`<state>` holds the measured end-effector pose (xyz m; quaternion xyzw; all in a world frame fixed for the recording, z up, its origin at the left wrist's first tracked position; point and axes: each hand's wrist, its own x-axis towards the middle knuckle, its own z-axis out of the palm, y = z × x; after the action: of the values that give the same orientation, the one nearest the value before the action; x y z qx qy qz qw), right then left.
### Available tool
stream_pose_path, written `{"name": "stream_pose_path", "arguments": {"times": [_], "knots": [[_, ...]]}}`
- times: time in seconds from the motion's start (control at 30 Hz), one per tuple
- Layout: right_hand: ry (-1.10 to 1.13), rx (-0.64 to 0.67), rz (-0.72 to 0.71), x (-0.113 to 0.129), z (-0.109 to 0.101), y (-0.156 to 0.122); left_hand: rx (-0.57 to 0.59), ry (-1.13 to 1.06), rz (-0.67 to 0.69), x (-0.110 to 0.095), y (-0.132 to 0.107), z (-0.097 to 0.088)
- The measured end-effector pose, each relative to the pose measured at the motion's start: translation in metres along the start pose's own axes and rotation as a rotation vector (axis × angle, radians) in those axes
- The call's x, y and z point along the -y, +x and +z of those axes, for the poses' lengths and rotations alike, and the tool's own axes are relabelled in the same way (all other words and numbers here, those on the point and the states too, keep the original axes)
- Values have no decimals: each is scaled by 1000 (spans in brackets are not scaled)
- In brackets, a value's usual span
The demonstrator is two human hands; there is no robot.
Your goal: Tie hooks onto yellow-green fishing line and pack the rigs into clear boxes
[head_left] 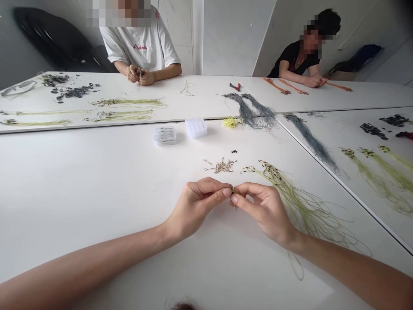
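Observation:
My left hand (198,202) and my right hand (263,209) meet fingertip to fingertip over the white table (97,193). Both pinch a tiny metal clip with a thin yellow-green line (232,190) between thumb and forefinger. A loop of the line trails under my right wrist toward the table's near edge. Just beyond the hands lies a small heap of metal clips (222,165) with a few black beads (233,152). To the right a bundle of yellow-green lines (290,193) with dark ends fans out beside my right hand.
Two clear plastic boxes (164,135) (195,127) sit farther back. Grey line bundles (251,112) and a yellow tuft (231,122) lie behind them. Two other people work at the far tables, with more lines, black parts and red pliers (235,86) around them.

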<state>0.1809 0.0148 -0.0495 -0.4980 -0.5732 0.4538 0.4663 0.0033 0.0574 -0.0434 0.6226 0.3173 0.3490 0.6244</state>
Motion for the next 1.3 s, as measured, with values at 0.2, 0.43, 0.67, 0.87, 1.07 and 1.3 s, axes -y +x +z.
{"name": "stream_pose_path", "arguments": {"times": [0.2, 0.43, 0.67, 0.87, 1.07, 1.3], "knots": [[-35, -47, -60, 1, 3, -2, -12, -67, 1, 4, -1, 4], [-71, -91, -84, -1, 6, -4, -81, -71, -4, 8, -4, 7], [-14, -89, -89, 0, 7, -3, -103, -99, -18, 10, -5, 10], [72, -58, -64, 4, 6, -3, -111, -135, 0, 10, -5, 10], [192, 19, -21, 4, 5, -1, -68, -211, -28, 12, -4, 9], [281, 109, 20, 2, 2, 2, 47, -387, -127, 13, 0, 6]]}}
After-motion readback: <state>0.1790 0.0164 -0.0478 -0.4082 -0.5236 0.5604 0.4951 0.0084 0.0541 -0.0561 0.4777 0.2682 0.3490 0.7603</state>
